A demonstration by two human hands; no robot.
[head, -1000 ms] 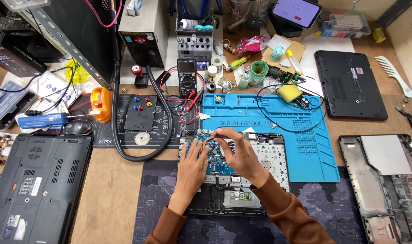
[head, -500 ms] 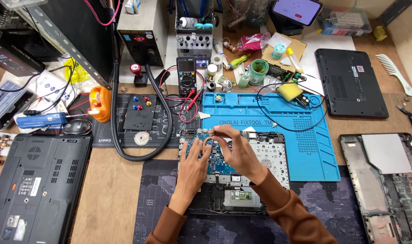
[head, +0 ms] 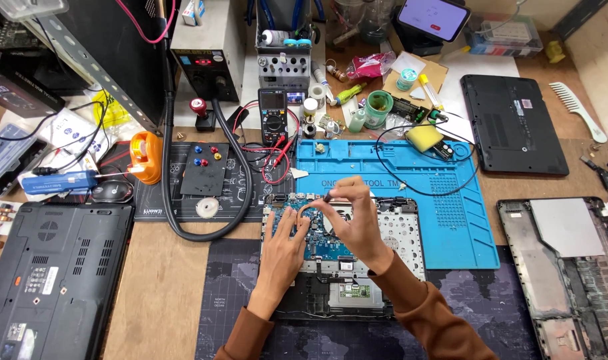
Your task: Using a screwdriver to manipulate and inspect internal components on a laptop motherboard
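Two hands work at lower centre of the frame over an opened laptop on the surface: left hand lies flat, fingers spread, on its blue circuit board; right hand fingers pinch a thin dark tool

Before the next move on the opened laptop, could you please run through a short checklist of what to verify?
1. Left hand steadying the blue circuit board: ok, its fingers rest flat on it.
2. Right hand has a firm grip on the thin dark tool: ok, pinched at the fingertips.
3. Tool tip seated on a screw or part: cannot tell, too small to see.
4. Opened laptop lying flat on the blue mat: ok.
5. Multimeter leads clear of the board: ok, the red leads lie beyond its far left corner.
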